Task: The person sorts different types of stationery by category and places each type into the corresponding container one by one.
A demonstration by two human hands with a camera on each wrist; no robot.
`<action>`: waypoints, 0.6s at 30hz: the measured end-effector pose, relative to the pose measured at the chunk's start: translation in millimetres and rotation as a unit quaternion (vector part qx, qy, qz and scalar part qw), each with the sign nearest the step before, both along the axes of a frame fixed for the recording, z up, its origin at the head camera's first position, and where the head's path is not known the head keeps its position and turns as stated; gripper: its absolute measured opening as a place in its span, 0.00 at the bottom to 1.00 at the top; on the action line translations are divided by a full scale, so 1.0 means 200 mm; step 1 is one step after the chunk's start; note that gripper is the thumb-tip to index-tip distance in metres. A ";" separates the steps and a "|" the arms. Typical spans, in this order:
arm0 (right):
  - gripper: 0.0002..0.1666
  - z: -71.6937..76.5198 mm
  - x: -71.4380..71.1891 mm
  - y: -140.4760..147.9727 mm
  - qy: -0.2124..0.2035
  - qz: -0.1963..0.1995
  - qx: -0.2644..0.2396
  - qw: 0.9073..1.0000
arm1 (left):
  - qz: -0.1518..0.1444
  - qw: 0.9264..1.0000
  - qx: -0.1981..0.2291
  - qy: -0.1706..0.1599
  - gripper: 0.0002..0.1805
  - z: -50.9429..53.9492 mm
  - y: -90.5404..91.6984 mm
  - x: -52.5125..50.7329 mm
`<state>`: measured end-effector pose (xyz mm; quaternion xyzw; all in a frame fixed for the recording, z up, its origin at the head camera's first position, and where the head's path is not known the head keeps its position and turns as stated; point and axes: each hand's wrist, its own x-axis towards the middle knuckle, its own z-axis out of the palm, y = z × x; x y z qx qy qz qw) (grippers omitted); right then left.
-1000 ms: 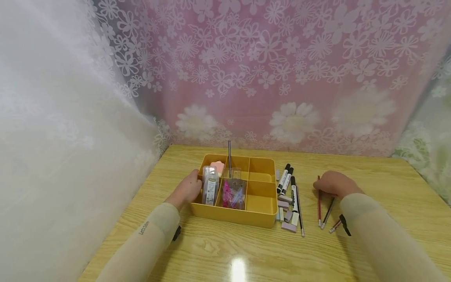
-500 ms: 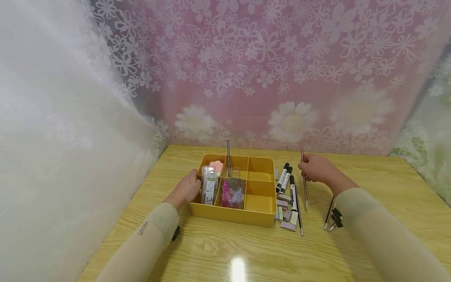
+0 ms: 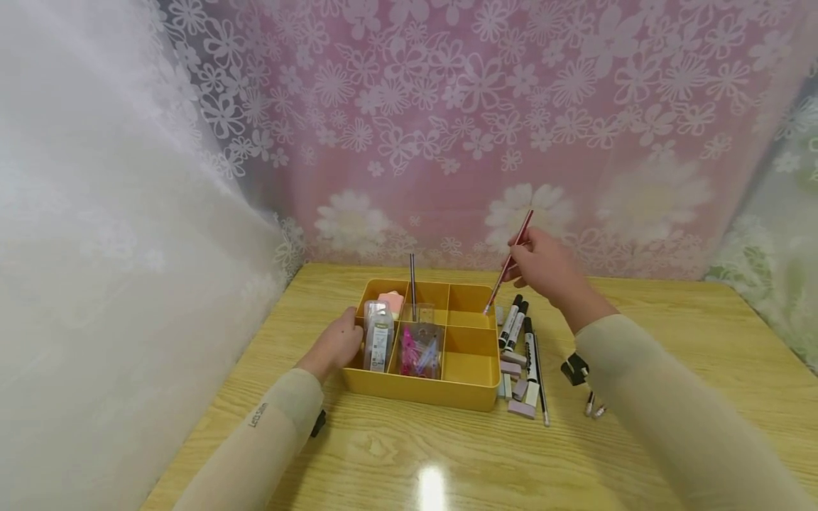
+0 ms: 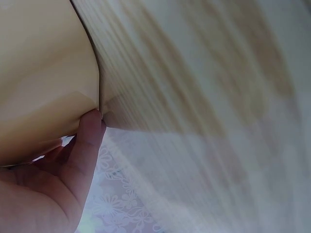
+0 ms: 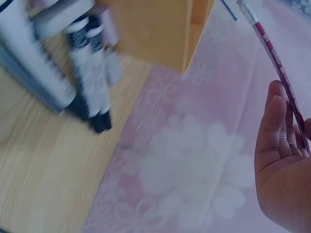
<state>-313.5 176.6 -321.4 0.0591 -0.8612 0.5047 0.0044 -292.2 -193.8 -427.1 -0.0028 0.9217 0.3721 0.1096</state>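
A yellow organizer box with several compartments stands on the table. My left hand grips its left wall; in the left wrist view the thumb presses on the box's side. My right hand pinches a red pencil and holds it tilted, its eraser end pointing down over the back right compartment. The right wrist view shows the same pencil between thumb and fingers. A dark pencil stands in the back middle compartment. Correction tape packs and a pouch with pink and blue pieces fill nearer compartments.
Right of the box lie black-and-white markers, another marker, a dark pencil and several small erasers. More pencil ends show beside the right sleeve. A flowered curtain hangs behind the table.
My right hand has picked up the red pencil from the table and carried it up and left to the box's back right corner. The left hand has stayed on the box.
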 end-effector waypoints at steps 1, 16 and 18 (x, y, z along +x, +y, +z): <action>0.20 0.01 -0.01 -0.03 0.002 0.003 -0.010 1.000 | 0.000 1.000 -0.001 -0.001 0.31 0.00 0.00 0.00; 0.12 -0.08 -0.12 -0.44 -0.018 0.063 -0.010 0.998 | -0.003 1.000 -0.006 0.001 0.32 0.00 0.00 0.00; 0.11 -0.09 -0.13 -0.48 -0.020 0.060 0.003 0.998 | -0.002 1.000 -0.005 0.001 0.32 0.00 0.00 0.00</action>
